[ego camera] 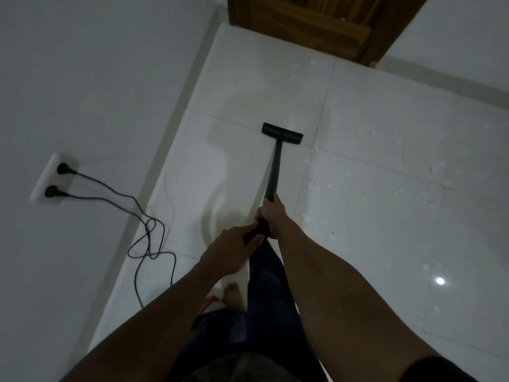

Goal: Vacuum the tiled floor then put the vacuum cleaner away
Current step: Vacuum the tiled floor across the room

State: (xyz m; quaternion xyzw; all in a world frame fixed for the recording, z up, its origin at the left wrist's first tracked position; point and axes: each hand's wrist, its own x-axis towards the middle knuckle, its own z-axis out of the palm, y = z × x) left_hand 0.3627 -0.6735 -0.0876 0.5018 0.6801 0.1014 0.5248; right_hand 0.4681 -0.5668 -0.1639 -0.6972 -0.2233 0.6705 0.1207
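1. Handling first: the vacuum wand (pixel 274 172) looks like a stiff, thin tube, so I'd guess it's light and steers easily. Glossy tiles should let the head glide. The best hold is probably two-handed, one on the tube and one on the grip behind it.
2. That's the grip here. My right hand (pixel 271 216) is wrapped around the lower tube, and my left hand (pixel 230 250) is curled on the handle (pixel 254 231) just behind it.
3. The floor head (pixel 282 132) sits flat on the tiled floor (pixel 385 230), centre of frame, below the wooden door (pixel 316 26) up top.
4. Looks: all matte black, with a wide flat head. White scraps (pixel 312 186) dot the tiles right of the wand, so there's plenty left to do.
5. Black cords (pixel 148 230) loop at left from the wall socket (pixel 53 177). I can't see the vacuum body.
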